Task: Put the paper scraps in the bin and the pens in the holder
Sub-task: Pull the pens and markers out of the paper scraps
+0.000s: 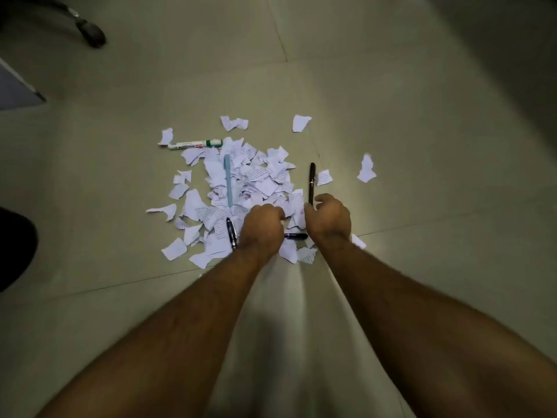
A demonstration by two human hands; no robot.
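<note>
A heap of torn white paper scraps lies on the tiled floor, with loose pieces around it. My left hand is curled into the heap's near edge, fingers closed on scraps. My right hand is beside it, thumb and fingers bent around the near end of a long black pen; the grip itself is hidden. A light blue pen lies on the heap. A green-capped white marker lies at the far left. One short black pen lies left of my left wrist, another between my wrists.
A chair caster stands at the far left. A grey panel corner and a dark rounded shape sit at the left edge. No bin or pen holder is in view.
</note>
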